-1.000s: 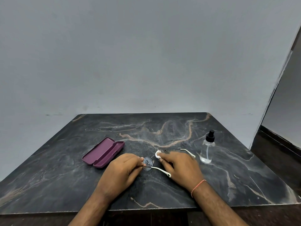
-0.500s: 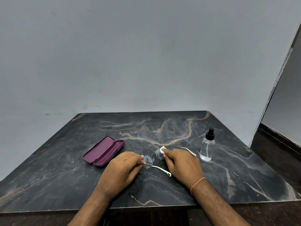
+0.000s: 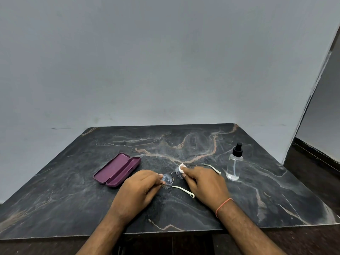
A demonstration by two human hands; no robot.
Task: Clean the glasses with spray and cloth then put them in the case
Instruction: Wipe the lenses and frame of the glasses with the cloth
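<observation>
The glasses [image 3: 168, 179], with clear lenses and white temple tips, are held just above the dark marble table [image 3: 184, 144], temples unfolded. My left hand [image 3: 139, 188] pinches the edge of the left lens. My right hand [image 3: 206, 183] pinches a small white cloth [image 3: 182, 168] against the right lens. The left lens looks wet with droplets. The purple glasses case [image 3: 117, 169] lies open to the left of my hands. The clear spray bottle [image 3: 234, 162] with a black nozzle stands upright to the right.
A plain grey wall rises behind the table. The table's front edge runs just below my forearms. A dark floor and a wall corner show at the far right.
My right hand has slid the white cloth a little up along the right lens. The left hand keeps its pinch on the glasses. The view has tilted slightly.
</observation>
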